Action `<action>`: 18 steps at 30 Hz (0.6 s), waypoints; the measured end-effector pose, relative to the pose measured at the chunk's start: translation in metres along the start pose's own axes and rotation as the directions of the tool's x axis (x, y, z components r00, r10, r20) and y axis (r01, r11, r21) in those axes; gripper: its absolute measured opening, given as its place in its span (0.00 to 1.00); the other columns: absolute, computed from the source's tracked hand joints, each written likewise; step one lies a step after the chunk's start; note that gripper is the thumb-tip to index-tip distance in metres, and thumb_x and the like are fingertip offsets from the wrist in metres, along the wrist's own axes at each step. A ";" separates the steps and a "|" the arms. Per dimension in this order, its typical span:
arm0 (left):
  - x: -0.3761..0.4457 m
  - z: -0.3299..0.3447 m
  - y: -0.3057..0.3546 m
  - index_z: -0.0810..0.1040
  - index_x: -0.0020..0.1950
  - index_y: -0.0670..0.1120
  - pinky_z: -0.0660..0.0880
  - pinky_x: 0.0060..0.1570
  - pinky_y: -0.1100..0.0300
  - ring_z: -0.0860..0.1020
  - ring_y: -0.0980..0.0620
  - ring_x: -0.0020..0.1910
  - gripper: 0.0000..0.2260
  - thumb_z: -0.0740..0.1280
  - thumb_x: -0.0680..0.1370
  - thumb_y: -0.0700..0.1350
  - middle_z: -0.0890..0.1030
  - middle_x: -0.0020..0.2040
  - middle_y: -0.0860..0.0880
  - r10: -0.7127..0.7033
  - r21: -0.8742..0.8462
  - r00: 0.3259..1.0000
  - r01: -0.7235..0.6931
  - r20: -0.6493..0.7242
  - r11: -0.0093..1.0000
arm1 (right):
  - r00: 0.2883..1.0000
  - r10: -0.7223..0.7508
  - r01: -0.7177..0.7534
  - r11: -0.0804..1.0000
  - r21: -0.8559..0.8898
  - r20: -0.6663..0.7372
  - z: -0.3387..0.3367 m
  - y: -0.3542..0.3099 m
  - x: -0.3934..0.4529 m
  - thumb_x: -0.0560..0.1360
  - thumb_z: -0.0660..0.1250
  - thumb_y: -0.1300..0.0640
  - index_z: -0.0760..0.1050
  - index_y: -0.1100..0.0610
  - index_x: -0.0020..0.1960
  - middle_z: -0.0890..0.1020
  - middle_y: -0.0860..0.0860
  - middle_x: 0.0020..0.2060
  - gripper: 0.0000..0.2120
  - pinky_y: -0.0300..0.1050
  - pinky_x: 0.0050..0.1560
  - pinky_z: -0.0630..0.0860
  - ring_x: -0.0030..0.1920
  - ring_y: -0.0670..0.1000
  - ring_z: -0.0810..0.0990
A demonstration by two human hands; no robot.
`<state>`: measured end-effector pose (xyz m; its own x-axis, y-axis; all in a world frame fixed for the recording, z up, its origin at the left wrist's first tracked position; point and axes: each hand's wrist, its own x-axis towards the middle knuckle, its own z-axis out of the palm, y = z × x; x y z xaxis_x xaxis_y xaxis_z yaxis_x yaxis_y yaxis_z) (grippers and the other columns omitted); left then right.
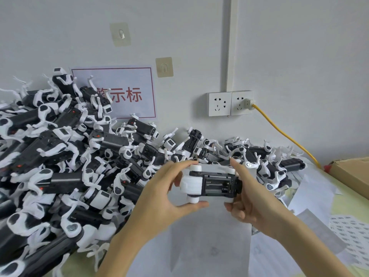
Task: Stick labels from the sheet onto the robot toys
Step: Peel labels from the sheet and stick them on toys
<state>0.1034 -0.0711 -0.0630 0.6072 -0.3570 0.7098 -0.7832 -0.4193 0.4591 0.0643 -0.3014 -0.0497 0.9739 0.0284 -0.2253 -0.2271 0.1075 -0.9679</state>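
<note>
A black-and-white robot dog toy (211,182) is held up in front of me, belly side toward the camera, with its open battery bay showing. My left hand (167,188) grips its white head end between thumb and fingers. My right hand (245,194) grips the tail end, index finger over the top. A label sheet (351,238) with rows of small grey labels lies on the table at the right edge, below my right forearm.
A big heap of robot dog toys (60,156) fills the left and runs along the wall to the right. Loose white backing papers (311,188) lie right of my hands. A cardboard box (353,172) sits far right. A yellow cable (279,132) hangs from the wall socket (229,103).
</note>
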 end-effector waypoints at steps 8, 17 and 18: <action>0.005 0.004 0.014 0.75 0.52 0.51 0.81 0.50 0.54 0.84 0.41 0.47 0.21 0.80 0.68 0.57 0.83 0.48 0.47 -0.362 -0.491 0.920 0.248 -0.152 0.835 | 0.907 -0.418 0.417 0.878 -0.234 0.051 0.013 0.001 -0.010 0.76 0.61 0.25 0.79 0.38 0.58 0.77 0.49 0.36 0.22 0.41 0.28 0.67 0.32 0.51 0.75; 0.008 0.015 0.026 0.81 0.56 0.49 0.77 0.31 0.60 0.84 0.40 0.35 0.23 0.73 0.70 0.64 0.85 0.37 0.47 -0.561 -0.684 0.827 0.423 0.024 0.594 | 0.820 -0.559 0.573 0.803 -0.168 0.124 0.023 0.016 -0.002 0.83 0.65 0.44 0.78 0.51 0.69 0.84 0.50 0.63 0.18 0.47 0.67 0.76 0.66 0.52 0.80; 0.009 0.014 0.028 0.81 0.52 0.51 0.77 0.30 0.61 0.83 0.44 0.34 0.20 0.72 0.70 0.63 0.81 0.32 0.50 -0.548 -0.667 0.837 0.405 -0.006 0.626 | 0.848 -0.519 0.528 0.844 -0.096 0.108 0.024 0.016 0.000 0.84 0.66 0.44 0.80 0.54 0.68 0.84 0.54 0.62 0.18 0.53 0.69 0.75 0.66 0.57 0.80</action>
<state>0.0884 -0.0977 -0.0516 0.9362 -0.0640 0.3456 -0.3334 0.1494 0.9309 0.0605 -0.2757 -0.0628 0.9434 0.0759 0.3230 0.3231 0.0104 -0.9463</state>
